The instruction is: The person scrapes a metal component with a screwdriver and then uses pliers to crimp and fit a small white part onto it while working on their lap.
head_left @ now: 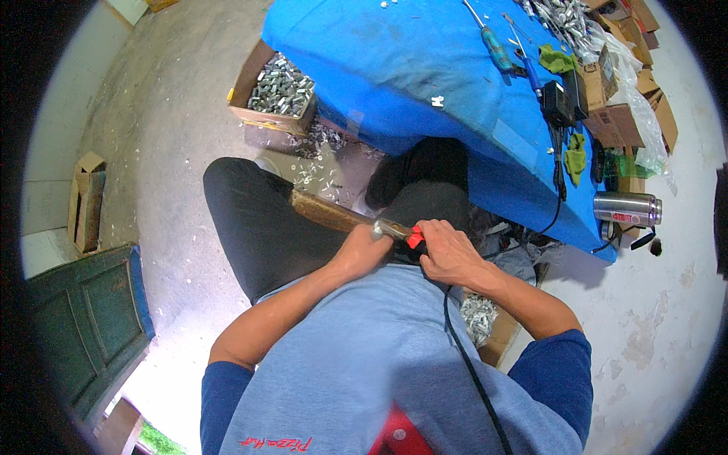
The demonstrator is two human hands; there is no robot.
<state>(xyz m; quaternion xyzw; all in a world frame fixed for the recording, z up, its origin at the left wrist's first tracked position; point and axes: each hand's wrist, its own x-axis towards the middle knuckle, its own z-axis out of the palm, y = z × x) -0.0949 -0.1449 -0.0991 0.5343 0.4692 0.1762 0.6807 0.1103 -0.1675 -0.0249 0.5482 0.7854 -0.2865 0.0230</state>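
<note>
A worn wooden board (327, 211) lies across my lap, and a metal piece (393, 227) shows at its right end. My left hand (362, 252) is closed at the board's near side, with a small whitish piece (377, 227) at its thumb; its fingers are mostly hidden. Facing it from the right, my right hand (449, 252) is closed around a red-handled tool (415, 237), whose tip meets the metal piece. Most of the tool is covered by the fingers. A black cord (472, 364) runs down from beside the right hand over my shirt.
A cardboard box (269, 120) full of small metal cylinders stands beyond my knees, with white scraps (322, 163) on the floor. The blue-covered table (409, 68) bears a teal-handled screwdriver (496, 50), a black adapter (559, 105) and a steel flask (628, 208). Another box (479, 318) sits by my right hip.
</note>
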